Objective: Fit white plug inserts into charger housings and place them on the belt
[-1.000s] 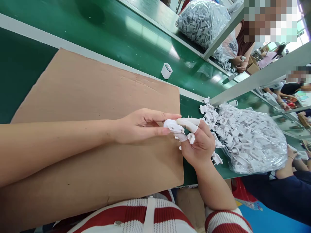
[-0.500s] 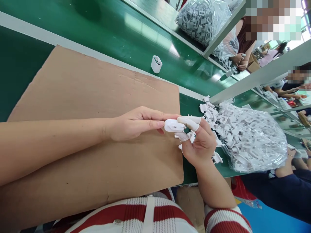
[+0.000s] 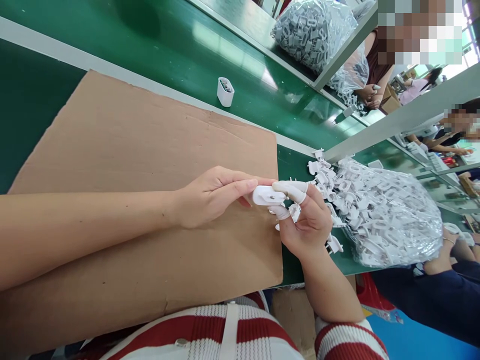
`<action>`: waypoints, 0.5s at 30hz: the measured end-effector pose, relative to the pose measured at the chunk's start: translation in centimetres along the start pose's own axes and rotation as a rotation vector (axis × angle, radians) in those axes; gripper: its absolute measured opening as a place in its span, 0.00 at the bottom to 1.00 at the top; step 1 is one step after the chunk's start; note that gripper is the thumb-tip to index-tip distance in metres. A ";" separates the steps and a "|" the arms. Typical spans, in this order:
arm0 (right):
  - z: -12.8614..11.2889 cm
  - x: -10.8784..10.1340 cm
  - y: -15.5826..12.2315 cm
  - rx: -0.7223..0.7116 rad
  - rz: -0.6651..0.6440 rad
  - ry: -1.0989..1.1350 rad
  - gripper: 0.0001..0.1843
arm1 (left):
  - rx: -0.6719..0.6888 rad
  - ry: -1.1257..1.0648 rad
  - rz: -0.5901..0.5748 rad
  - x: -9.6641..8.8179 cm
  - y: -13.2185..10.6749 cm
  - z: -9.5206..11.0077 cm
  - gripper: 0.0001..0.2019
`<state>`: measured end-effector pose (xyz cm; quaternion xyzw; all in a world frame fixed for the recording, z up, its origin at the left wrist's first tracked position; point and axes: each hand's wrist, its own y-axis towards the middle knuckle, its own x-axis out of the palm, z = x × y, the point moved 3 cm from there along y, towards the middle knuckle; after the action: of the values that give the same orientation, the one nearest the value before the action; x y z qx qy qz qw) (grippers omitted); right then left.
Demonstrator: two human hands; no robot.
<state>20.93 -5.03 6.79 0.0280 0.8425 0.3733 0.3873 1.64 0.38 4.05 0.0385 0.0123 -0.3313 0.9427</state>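
A white oblong plug charger (image 3: pixel 268 196) with metal pins on its upward face is held above the cardboard's right side. My right hand (image 3: pixel 309 220), with white finger cots on its fingertips, pinches the charger's right end between thumb and finger. My left hand (image 3: pixel 215 194) is closed against the charger's other end, its thumb at the upper left corner and its forefinger reaching along the far side; its other fingertips are mostly hidden. Just behind my right hand lie loose white plastic plug pieces (image 3: pixel 323 176).
A brown cardboard sheet (image 3: pixel 150 145) covers the green bench. Beyond runs a green conveyor (image 3: pixel 172 55) carrying an open-ended white charger housing (image 3: pixel 225 92). A clear bag of white parts (image 3: pixel 393 215) stands to the right, another bag (image 3: pixel 315 35) on the far shelf. Co-workers sit right.
The white housing on the conveyor has shifted left. My left thumb has slid up toward the charger's upper edge. The right hand keeps its grip, moving only slightly left.
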 end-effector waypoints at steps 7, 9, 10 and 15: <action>2.8 -0.9 0.4 0.236 -0.129 0.126 0.23 | 0.135 0.034 -0.064 0.0 1.4 -1.2 0.22; 4.1 -2.3 0.7 0.333 -0.160 0.136 0.21 | 0.080 0.110 0.106 -1.5 2.2 -1.2 0.23; 4.7 -3.0 0.9 0.359 -0.185 0.108 0.17 | 0.051 0.167 0.226 -2.9 2.7 -1.0 0.24; 5.7 -3.2 0.0 0.377 -0.571 -0.189 0.17 | -0.070 0.640 0.787 -13.0 4.9 -0.9 0.30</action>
<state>27.02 -2.61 6.43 -0.1030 0.8309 0.0834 0.5403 -5.43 12.38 4.10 0.1081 0.2961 0.0780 0.9458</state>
